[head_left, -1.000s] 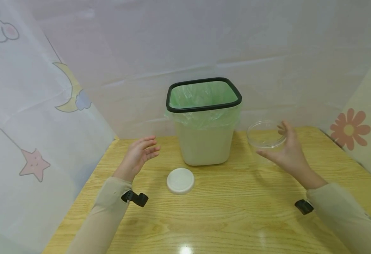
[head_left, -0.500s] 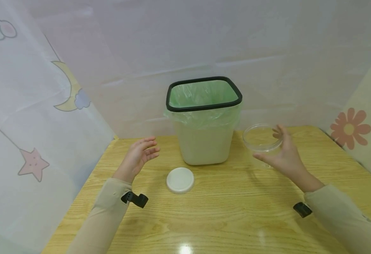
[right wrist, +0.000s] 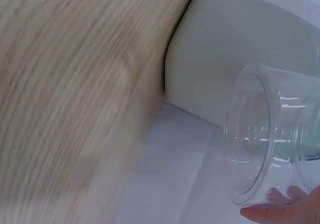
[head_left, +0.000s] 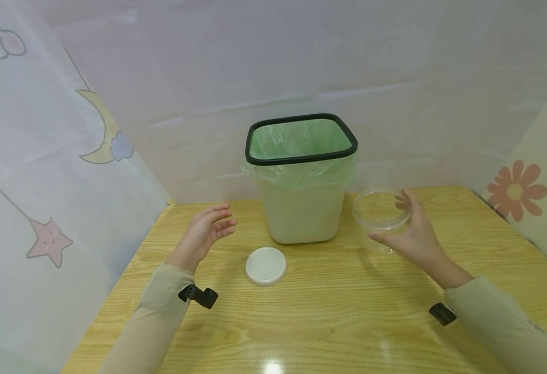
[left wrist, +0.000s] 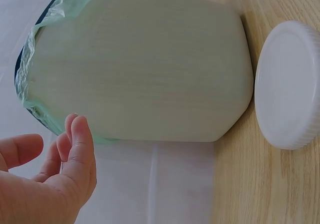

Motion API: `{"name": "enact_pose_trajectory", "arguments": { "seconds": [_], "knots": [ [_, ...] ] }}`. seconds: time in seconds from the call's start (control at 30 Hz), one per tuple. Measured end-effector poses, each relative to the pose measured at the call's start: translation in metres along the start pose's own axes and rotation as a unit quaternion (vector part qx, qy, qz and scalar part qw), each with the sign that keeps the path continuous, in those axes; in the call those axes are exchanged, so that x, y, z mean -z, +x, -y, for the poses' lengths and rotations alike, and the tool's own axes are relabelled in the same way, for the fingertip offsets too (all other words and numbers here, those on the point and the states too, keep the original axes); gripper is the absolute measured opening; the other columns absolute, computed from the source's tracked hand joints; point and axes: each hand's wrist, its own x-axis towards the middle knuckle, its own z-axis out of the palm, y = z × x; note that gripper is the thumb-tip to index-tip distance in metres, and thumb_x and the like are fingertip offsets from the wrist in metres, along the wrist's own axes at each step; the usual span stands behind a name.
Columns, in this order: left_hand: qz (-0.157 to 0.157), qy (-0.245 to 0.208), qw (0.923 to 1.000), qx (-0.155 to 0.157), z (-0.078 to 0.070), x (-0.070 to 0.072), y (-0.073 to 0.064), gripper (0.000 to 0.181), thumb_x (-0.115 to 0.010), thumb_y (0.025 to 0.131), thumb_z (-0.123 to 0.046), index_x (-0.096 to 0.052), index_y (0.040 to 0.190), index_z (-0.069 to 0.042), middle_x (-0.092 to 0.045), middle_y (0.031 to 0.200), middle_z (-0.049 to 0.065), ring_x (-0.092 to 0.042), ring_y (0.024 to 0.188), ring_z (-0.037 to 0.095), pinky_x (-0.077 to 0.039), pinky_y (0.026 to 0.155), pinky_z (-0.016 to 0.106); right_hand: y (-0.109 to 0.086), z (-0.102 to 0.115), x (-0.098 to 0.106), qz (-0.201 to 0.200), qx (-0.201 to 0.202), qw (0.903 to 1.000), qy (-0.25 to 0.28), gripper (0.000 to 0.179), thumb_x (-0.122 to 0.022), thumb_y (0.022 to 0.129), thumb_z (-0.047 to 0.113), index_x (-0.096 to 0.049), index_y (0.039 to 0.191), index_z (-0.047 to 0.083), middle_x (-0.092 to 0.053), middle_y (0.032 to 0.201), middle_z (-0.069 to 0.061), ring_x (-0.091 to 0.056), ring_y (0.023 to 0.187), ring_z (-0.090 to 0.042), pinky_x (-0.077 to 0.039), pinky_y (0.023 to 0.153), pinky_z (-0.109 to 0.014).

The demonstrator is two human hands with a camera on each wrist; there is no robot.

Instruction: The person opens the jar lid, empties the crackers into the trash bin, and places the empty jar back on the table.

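My right hand [head_left: 414, 236] grips a clear, see-through plastic jar [head_left: 379, 224] by its side, thumb in front and fingers behind. The jar is upright and its mouth faces up; no contents show inside. In the right wrist view, the jar [right wrist: 272, 134] is held off the wooden surface, with fingertips [right wrist: 280, 213] at its wall. To the left, my left hand [head_left: 202, 232] hovers over the table, its fingers relaxed and holding nothing. A round white lid [head_left: 266, 266] with a ridged edge lies flat on the table, between the hands and nearer the left one.
A pale bin [head_left: 303, 215] with a black rim [head_left: 301, 160] stands at the back middle of the wooden table [head_left: 301, 322]. A thin green bag [head_left: 296, 176] lines it and folds over its edge. Patterned cloth walls [head_left: 236, 78] rise behind and at both sides.
My right hand has brought the jar left and a little nearer to me, closer to the bin. My left hand, the lid and the bin stay where they were.
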Motion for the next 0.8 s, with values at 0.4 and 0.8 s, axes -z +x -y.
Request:
{"name": "enact_pose_trajectory", "arguments": {
  "seconds": [0.4,0.8],
  "knots": [
    [0.0,-0.004,1.0,0.0,0.003,0.0,0.001,0.043,-0.04,0.104,-0.008,-0.035,0.143,0.009,-0.049,0.11,0.008,-0.062,0.085,0.013,-0.054,0.078,0.024,-0.007,-0.001,-0.01,0.014,-0.004,0.9999,0.0,0.115,-0.088,0.069,0.01,-0.01,0.152,-0.002,-0.032,0.145,-0.032,-0.033,0.128,-0.051,-0.026,0.095,-0.073],
    [-0.004,-0.004,1.0,0.004,0.004,0.001,0.0,0.042,-0.039,0.104,-0.009,-0.035,0.142,0.008,-0.049,0.11,0.008,-0.062,0.084,0.012,-0.054,0.079,0.025,-0.013,-0.004,-0.018,0.029,-0.001,0.9996,0.002,0.114,-0.088,0.07,0.01,-0.009,0.151,-0.004,-0.033,0.146,-0.03,-0.032,0.129,-0.052,-0.024,0.097,-0.073]
  ]
}}
